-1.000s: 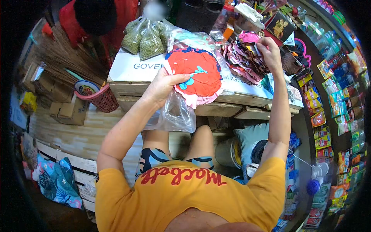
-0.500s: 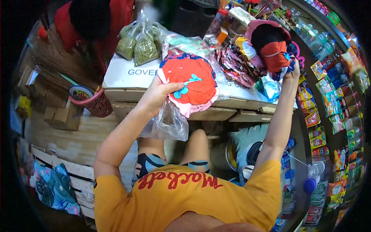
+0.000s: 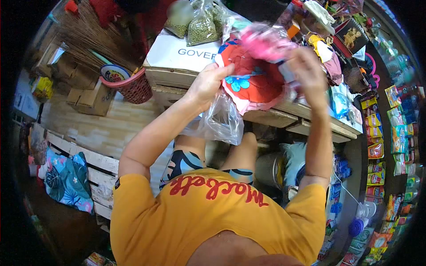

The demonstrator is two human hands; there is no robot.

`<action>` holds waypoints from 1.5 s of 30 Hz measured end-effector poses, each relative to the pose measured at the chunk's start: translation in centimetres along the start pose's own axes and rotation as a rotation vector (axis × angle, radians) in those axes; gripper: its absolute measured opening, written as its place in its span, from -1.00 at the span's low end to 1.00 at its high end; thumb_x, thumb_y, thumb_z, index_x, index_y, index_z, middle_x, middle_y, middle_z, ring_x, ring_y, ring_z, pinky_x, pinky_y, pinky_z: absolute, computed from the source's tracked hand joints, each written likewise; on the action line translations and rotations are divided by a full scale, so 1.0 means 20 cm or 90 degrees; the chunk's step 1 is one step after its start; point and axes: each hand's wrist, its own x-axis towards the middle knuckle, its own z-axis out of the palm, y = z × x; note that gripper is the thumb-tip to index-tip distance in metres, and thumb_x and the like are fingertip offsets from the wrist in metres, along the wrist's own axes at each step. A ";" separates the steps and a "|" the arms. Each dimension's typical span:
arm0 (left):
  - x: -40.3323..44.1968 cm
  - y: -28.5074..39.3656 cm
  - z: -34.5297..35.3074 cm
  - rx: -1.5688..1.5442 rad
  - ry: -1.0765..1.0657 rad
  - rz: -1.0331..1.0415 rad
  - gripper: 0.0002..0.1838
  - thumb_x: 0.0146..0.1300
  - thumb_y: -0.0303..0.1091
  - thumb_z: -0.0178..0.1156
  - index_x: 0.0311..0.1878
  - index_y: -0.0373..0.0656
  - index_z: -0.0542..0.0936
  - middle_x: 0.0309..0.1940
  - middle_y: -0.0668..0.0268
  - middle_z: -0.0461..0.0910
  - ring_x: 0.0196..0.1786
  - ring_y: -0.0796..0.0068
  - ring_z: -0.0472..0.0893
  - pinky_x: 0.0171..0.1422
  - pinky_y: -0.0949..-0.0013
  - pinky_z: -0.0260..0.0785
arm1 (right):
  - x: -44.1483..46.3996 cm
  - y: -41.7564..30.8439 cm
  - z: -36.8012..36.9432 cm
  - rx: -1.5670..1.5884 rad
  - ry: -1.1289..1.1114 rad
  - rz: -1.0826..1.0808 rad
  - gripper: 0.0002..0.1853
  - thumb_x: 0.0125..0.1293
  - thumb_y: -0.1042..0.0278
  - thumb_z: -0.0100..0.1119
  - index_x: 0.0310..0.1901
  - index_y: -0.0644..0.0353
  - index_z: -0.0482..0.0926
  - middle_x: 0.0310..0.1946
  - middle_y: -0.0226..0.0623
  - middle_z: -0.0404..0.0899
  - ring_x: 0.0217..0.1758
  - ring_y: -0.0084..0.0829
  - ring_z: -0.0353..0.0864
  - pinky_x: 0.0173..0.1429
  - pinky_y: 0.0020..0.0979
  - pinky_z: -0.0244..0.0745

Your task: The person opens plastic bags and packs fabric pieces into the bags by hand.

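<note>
My left hand (image 3: 207,85) is closed on the left edge of a round red cloth stack (image 3: 242,84), with blue flower prints and a pink frilled border, thumb on top. A clear plastic bag (image 3: 224,122) hangs below it. My right hand (image 3: 307,75), smeared by motion, is at the right side of this stack. A blurred pink cloth (image 3: 268,42) shows just above the stack, close to my right fingers; whether they grip it I cannot tell. More layered cloths (image 3: 326,51) lie behind my right hand, partly hidden.
A white box top (image 3: 171,55) with printed letters carries bags of green beans (image 3: 202,29). On the left stand a pink basket (image 3: 133,88), cardboard boxes (image 3: 91,99) and stick brooms (image 3: 95,42). Hanging sachets (image 3: 375,133) line the right side. Part of another person in red (image 3: 106,13) shows behind.
My right hand has swung left from the layered cloths at the right to the stack in my left hand. The view has shifted, so the surroundings appear lower and further right.
</note>
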 end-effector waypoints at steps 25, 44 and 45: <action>0.03 -0.21 0.55 0.614 -0.095 0.470 -0.44 0.17 -0.12 0.13 0.13 -0.32 0.33 -0.18 -0.03 0.46 -0.17 -0.05 0.52 -0.19 0.13 0.41 | -0.21 0.14 0.00 0.451 0.292 0.023 -0.55 0.00 0.63 0.19 -0.04 0.18 0.32 -0.19 -0.29 0.48 -0.20 -0.44 0.53 -0.09 -0.44 0.48; -0.06 -0.15 0.28 0.342 0.006 0.307 -0.30 0.07 -0.16 0.34 0.17 -0.27 0.22 -0.11 0.23 0.52 -0.19 0.48 0.55 -0.11 0.36 0.38 | -0.20 0.16 -0.16 0.724 0.325 0.232 -0.39 0.16 0.65 0.09 0.26 0.18 0.16 0.05 -0.13 0.43 0.06 -0.26 0.50 0.15 -0.13 0.44; -0.03 -0.15 0.28 0.303 -0.016 0.358 -0.29 0.08 -0.17 0.33 0.18 -0.28 0.20 -0.09 0.26 0.51 -0.18 0.51 0.55 -0.10 0.38 0.38 | -0.21 0.16 -0.13 0.767 0.320 0.252 -0.42 0.14 0.66 0.10 0.23 0.18 0.22 0.05 -0.16 0.44 0.05 -0.29 0.51 0.17 -0.21 0.43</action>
